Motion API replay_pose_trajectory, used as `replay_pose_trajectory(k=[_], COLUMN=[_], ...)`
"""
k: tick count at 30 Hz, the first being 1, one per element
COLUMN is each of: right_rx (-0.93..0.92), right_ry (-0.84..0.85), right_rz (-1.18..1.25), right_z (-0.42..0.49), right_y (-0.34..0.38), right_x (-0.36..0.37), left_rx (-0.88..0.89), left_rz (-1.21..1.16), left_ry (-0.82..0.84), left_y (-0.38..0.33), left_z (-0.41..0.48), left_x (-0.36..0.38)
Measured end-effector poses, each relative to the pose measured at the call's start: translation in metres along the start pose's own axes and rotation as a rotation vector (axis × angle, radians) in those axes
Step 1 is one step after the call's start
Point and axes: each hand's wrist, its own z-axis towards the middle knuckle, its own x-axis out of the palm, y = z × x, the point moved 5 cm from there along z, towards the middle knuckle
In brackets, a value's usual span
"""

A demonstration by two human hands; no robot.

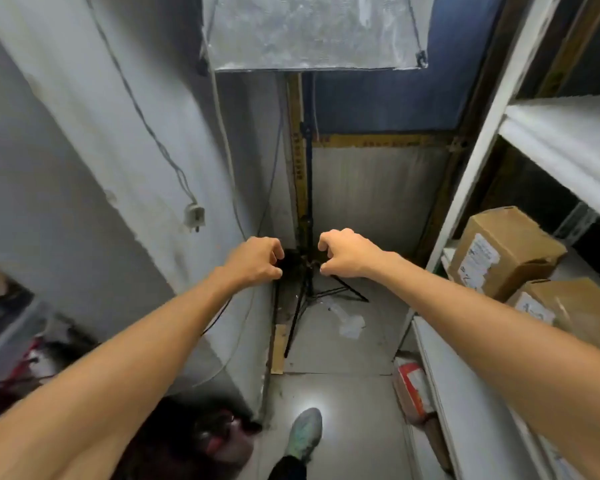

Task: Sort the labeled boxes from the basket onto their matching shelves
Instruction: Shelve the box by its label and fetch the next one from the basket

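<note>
Two labeled boxes (506, 251) already sit on the shelf (568, 133) at 3 o'clock. Left hand (257, 259) and right hand (347, 252) are loosely curled, holding nothing. No basket visible, so can't tell what's left.

You have one view only, a wide-angle camera worn on your head, so nothing is shared with a second view. It looks forward and steeply down a narrow aisle. Both forearms run up from the bottom corners, close to the lens. Beyond the curled fingers (274, 252) stands a tripod (307, 289), further off. Right of them the shelving (478, 174) bends at the frame edge. The lower left is blurred, possibly clutter.
</note>
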Motion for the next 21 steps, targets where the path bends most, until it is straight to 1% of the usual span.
replay_pose_trajectory(k=[1, 2, 3, 4, 5, 6, 7, 9, 11, 16, 21], right_rx=[-0.118, -0.180, -0.214, -0.241, -0.319, -0.397, -0.460, -0.617, -0.775, -1.031, -1.225], right_ry=[0.068, 0.097, 0.080, 0.138, 0.198, 0.274, 0.320, 0.370, 0.388, 0.492, 0.598], right_rz=[-0.022, -0.043, -0.025, -0.022, -0.007, -0.042, -0.057, -0.107, -0.175, -0.224, -0.228], right_z=[-0.010, -0.017, -0.017, -0.025, -0.037, -0.054, -0.064, -0.093, -0.130, -0.212, -0.314], right_y=[0.045, 0.076, 0.084, 0.106, 0.139, 0.181, 0.205, 0.270, 0.333, 0.459, 0.556], right_x=[0.021, 0.035, 0.036, 0.048, 0.069, 0.090, 0.107, 0.136, 0.161, 0.216, 0.269], left_rx=[-0.116, -0.196, -0.213, -0.263, -0.323, -0.405, -0.459, -0.583, -0.717, -0.960, -1.166], left_rz=[-0.031, -0.058, -0.066, -0.062, -0.066, -0.061, -0.048, -0.044, -0.087, -0.112, -0.129], left_ry=[-0.038, -0.056, -0.072, -0.071, -0.055, -0.039, -0.038, -0.075, -0.114, -0.239, -0.317], left_y=[0.032, 0.050, 0.055, 0.066, 0.083, 0.104, 0.116, 0.148, 0.176, 0.212, 0.222], left_z=[-0.058, -0.098, -0.105, -0.133, -0.173, -0.218, -0.246, -0.319, -0.395, -0.567, -0.719], left_x=[-0.003, -0.004, -0.003, -0.002, 0.002, 0.004, 0.008, 0.009, 0.008, 0.001, 0.013])
